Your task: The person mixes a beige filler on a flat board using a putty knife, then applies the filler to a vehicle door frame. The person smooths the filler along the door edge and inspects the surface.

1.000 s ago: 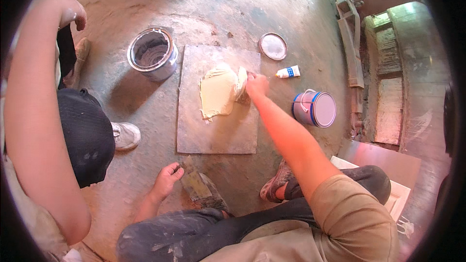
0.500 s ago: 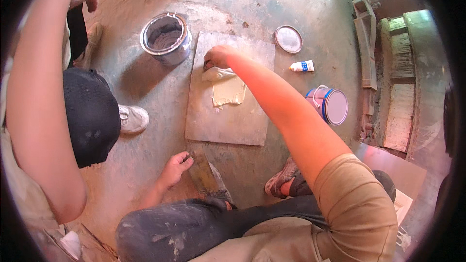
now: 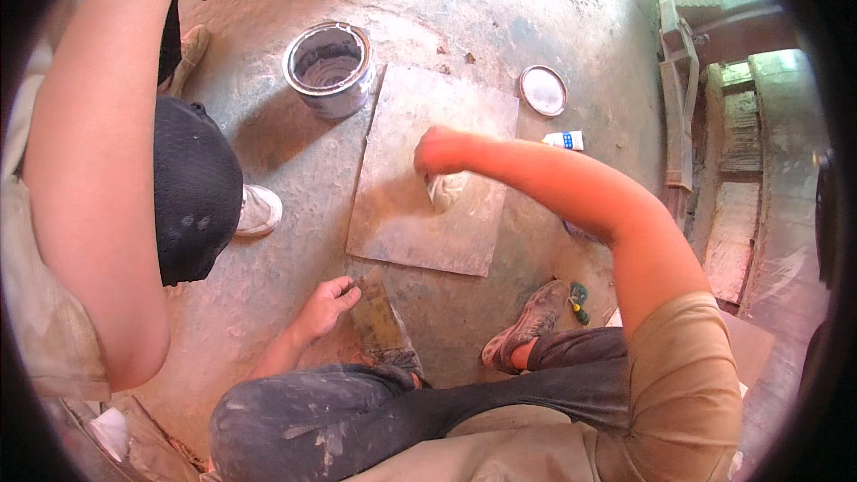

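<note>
My right hand (image 3: 439,152) is closed above the grey board (image 3: 402,232) on the floor. It grips a scraper, mostly hidden by the fist, whose blade edge (image 3: 433,187) meets a lump of cream-coloured paste (image 3: 450,191). A thin pale smear spreads over the board around the lump. Beside my left knee, my left hand (image 3: 321,311) pinches the edge of a flat, brownish, scraper-like plate (image 3: 378,317) between thumb and fingers. That plate is held over my left shoe, apart from the board.
An open tin (image 3: 328,103) with grey paste stands beyond the board's left corner. To the right lie a round lid (image 3: 543,91), a white-and-blue tube (image 3: 564,140) and a green-and-yellow tool (image 3: 579,302). Another person's forearm (image 3: 98,170) and dark-clothed knee (image 3: 196,187) fill the left side.
My right hand has swept toward me and to the right across the board. The spread paste patch is now gathered into a lump at the blade. My left hand stays almost still.
</note>
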Available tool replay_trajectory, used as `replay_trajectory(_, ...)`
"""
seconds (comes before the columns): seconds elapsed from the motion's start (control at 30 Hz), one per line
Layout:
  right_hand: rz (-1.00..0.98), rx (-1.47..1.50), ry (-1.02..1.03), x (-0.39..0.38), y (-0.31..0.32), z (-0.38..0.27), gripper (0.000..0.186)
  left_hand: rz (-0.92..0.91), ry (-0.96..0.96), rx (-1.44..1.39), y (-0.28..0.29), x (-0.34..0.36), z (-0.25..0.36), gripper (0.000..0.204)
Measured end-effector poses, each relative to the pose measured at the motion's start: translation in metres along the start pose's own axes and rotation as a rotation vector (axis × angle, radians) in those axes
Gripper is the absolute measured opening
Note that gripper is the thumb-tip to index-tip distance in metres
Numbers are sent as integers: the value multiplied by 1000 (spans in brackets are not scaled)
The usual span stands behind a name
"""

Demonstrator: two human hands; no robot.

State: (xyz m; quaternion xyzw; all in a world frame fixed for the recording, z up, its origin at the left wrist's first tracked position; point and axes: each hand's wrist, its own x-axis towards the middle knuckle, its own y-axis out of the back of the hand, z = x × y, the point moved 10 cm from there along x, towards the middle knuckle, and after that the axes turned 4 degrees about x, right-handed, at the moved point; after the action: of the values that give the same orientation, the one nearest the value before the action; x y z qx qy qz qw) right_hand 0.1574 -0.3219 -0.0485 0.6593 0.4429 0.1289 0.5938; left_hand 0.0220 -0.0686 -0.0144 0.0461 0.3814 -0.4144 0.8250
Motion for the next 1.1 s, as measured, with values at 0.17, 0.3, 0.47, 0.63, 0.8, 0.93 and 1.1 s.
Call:
replay_trajectory(0.17, 121, -22, -281, -44, 65, 37, 16, -19, 19, 27, 0, 3, -6, 31)
replay_trajectory(0.3, 486, -76, -370, -67, 33, 9, 27, -35, 23, -9, 0, 10, -10, 34)
replay_trajectory(0.47, 675, -27, -444, -102, 11, -69, 32, -32, 64, -27, 5, 12, -7, 39)
replay_trajectory(0.63, 517, 122, -564, -99, 34, -48, 16, -1, 75, -6, 3, 10, -5, 39)
replay_trajectory(0.8, 616, 2, -563, -70, 31, 7, 25, -79, 52, 37, 4, 16, -20, 40)
replay_trajectory(0.93, 740, -111, -558, -94, 16, -47, 33, 95, 109, 21, 13, 5, -8, 39)
replay_trajectory(1.1, 439, 55, -526, -94, 20, -52, 21, 27, 81, -50, 9, 5, -15, 41)
